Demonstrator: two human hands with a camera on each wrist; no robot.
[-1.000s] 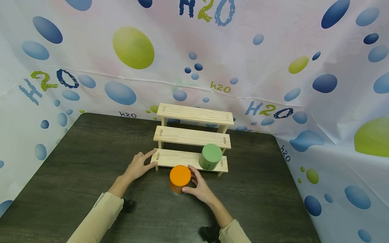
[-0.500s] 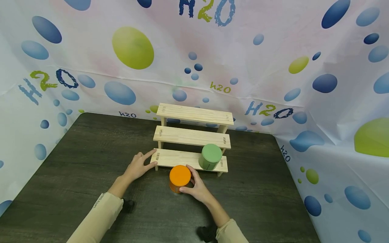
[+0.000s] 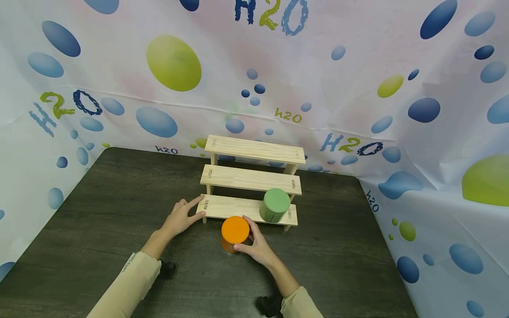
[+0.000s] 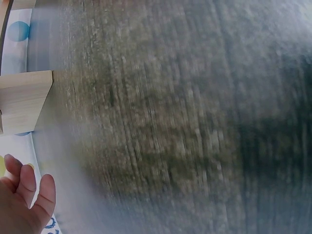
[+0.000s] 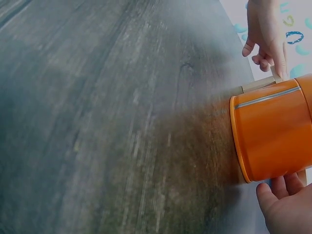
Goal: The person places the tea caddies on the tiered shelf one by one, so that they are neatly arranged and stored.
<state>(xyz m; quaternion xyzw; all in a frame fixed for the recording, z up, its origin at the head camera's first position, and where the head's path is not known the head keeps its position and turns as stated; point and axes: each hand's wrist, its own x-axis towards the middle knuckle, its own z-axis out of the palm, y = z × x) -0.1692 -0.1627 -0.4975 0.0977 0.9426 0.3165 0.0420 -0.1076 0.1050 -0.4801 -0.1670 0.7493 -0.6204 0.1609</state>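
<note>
A three-tier wooden step shelf (image 3: 234,205) stands on the dark table. My left hand (image 3: 178,220) is at the left end of its lowest board, thumb at the front edge and index finger at the back edge, pinching it. In front of that board is an orange canister (image 3: 235,230) with a round lid. My right hand (image 3: 260,247) grips its right side between thumb and fingers. In the right wrist view the canister (image 5: 273,134) hides part of the shelf. Whether its base touches the table I cannot tell. A green canister (image 3: 275,205) stands on the lowest board's right part.
The middle board (image 3: 250,179) and top board (image 3: 254,149) rise behind the lowest one. A white backdrop (image 3: 254,53) with blue and green spots surrounds the dark table (image 3: 338,247) at the back and sides.
My right hand has shifted slightly left and closed in on the orange canister, its thumb now farther across the front. The left hand, shelf and green canister stay put.
</note>
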